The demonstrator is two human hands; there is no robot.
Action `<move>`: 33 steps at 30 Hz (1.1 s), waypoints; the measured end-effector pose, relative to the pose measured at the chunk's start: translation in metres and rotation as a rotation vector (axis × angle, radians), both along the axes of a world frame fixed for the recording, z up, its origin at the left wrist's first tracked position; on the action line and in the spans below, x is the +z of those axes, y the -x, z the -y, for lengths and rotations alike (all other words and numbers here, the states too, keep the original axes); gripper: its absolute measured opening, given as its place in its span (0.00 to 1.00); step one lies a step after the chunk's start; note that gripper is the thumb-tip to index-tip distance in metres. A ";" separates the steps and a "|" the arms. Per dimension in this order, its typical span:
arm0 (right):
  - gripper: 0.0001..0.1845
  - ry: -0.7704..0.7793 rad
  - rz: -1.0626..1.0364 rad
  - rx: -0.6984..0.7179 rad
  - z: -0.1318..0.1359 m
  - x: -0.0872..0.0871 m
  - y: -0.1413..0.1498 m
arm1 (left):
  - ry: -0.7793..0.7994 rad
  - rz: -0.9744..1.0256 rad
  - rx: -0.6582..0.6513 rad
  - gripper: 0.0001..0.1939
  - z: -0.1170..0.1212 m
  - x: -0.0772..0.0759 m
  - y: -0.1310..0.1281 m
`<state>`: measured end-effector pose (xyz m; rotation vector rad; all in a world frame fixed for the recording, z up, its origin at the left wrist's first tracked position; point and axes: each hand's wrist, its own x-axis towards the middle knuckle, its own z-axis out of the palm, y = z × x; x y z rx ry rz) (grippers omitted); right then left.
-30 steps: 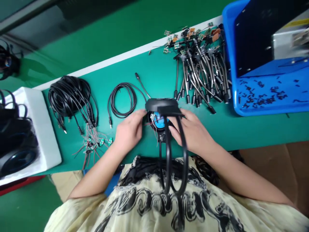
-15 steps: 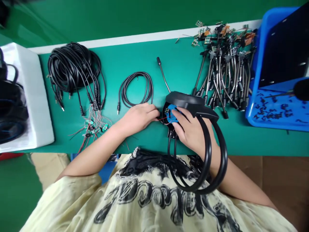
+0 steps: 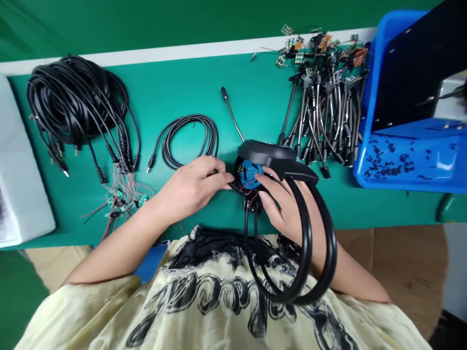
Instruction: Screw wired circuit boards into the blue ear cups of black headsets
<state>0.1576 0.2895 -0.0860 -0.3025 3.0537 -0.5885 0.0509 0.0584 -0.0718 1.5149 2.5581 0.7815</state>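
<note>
Headset (image 3: 268,151) near apparently lettered shirt (image 3: 204,328).

Green worktop (image 3: 175,92), white strip (image 3: 164,54) runs along far edge, green surface (image 3: 175,24) beyond; green floor (image 3: 18,287) shows lower left, brown cardboard (image 3: 404,267) lower right, lighting looks even

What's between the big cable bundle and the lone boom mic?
One coiled black cable, on the green bench between the bundle and the boom mic, as the head view shows.
</note>
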 end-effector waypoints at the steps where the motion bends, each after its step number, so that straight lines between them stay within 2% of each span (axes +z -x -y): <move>1: 0.21 0.024 -0.012 0.021 -0.001 0.001 0.000 | 0.003 0.002 -0.008 0.11 0.000 0.000 0.001; 4: 0.22 0.090 -0.032 0.123 0.003 -0.001 0.002 | 0.005 0.004 -0.026 0.11 0.001 -0.001 0.002; 6: 0.19 0.076 -0.023 0.159 0.008 -0.006 0.004 | 0.013 -0.003 -0.023 0.11 0.002 -0.003 0.000; 10: 0.13 0.019 -0.024 0.122 0.013 -0.013 0.007 | 0.025 -0.020 0.017 0.11 0.004 -0.005 -0.007; 16: 0.16 0.190 -0.139 0.104 0.010 0.005 0.005 | 0.048 -0.190 0.022 0.09 -0.001 0.001 -0.009; 19: 0.11 0.128 -0.214 0.084 0.018 0.008 0.007 | 0.093 -0.211 -0.012 0.09 -0.012 0.004 -0.010; 21: 0.09 0.085 -0.195 0.032 0.022 0.004 0.009 | 0.117 -0.193 -0.007 0.10 -0.022 0.000 -0.010; 24: 0.14 0.056 -0.086 -0.030 0.021 -0.005 0.014 | 0.163 -0.233 0.059 0.13 -0.040 -0.014 -0.013; 27: 0.14 0.023 -0.055 -0.046 0.014 -0.007 0.018 | 0.197 -0.302 0.136 0.13 -0.055 -0.024 -0.017; 29: 0.13 0.016 -0.064 -0.053 0.009 -0.005 0.022 | 0.198 -0.280 0.189 0.15 -0.062 -0.023 -0.019; 33: 0.09 0.058 -0.034 -0.099 -0.002 -0.010 0.041 | 0.202 -0.172 0.295 0.21 -0.071 -0.009 -0.017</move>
